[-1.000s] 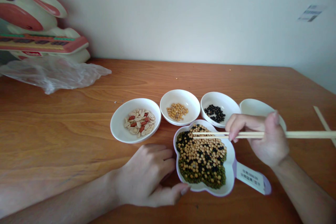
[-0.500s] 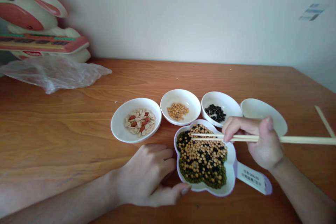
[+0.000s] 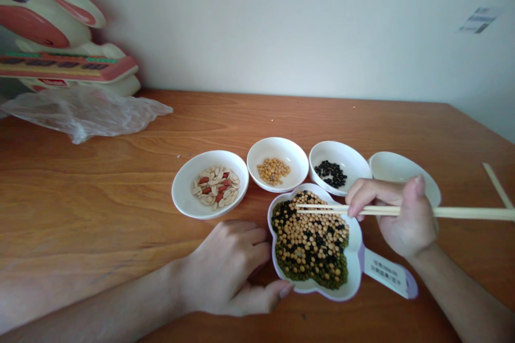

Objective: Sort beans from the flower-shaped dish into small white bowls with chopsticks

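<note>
Hard, likely slippery beans (image 3: 309, 241), best pinched across the middle by chopsticks (image 3: 322, 208) clamped in right grip (image 3: 402, 214), left grip (image 3: 229, 268) seemingly cupping bowl (image 3: 356, 257).

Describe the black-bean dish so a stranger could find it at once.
On the table, a row of white dishes stands behind the flower-shaped bowl. The black-bean dish is third from the left, beyond the right hand holding chopsticks. It alone holds black beans; its left neighbour holds yellow ones.
</note>
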`<state>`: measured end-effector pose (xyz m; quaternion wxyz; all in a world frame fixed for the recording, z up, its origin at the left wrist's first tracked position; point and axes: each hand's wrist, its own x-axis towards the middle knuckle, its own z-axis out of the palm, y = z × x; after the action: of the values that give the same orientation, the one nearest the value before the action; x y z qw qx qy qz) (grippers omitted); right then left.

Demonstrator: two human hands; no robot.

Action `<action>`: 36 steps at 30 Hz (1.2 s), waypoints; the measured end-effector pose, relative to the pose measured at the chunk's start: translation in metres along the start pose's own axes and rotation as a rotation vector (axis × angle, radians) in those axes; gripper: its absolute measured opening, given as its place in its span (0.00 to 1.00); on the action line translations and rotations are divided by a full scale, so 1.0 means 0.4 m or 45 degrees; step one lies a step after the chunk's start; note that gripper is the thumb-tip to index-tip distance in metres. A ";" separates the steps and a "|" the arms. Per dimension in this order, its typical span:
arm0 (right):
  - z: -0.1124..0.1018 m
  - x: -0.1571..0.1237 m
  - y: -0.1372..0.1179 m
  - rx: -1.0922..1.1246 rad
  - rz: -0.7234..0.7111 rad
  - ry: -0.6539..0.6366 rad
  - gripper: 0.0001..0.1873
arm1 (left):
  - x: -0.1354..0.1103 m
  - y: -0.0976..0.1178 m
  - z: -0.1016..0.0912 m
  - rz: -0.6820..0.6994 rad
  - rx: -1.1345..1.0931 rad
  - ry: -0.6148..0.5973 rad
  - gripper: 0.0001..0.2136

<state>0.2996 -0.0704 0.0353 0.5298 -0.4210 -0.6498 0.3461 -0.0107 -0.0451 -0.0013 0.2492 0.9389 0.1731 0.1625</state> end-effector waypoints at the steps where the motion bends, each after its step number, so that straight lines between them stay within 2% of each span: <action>1: 0.002 0.001 -0.001 -0.004 0.004 -0.003 0.45 | 0.000 -0.001 0.001 0.000 0.004 0.000 0.20; 7: -0.005 0.001 -0.003 -0.068 0.063 -0.064 0.46 | 0.001 -0.004 0.004 0.001 0.012 -0.002 0.19; 20: 0.006 0.001 -0.003 0.002 -0.017 0.028 0.45 | 0.001 -0.001 0.001 -0.002 0.013 -0.001 0.19; 27: 0.009 0.008 -0.020 -0.006 0.002 -0.111 0.45 | 0.002 -0.001 -0.001 0.007 0.003 0.007 0.20; 36: 0.009 0.004 -0.013 -0.045 0.009 -0.125 0.45 | 0.004 -0.002 0.000 0.013 0.023 0.015 0.20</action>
<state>0.2948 -0.0710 0.0400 0.4885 -0.4152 -0.6795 0.3566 -0.0095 -0.0438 -0.0015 0.2391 0.9410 0.1712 0.1676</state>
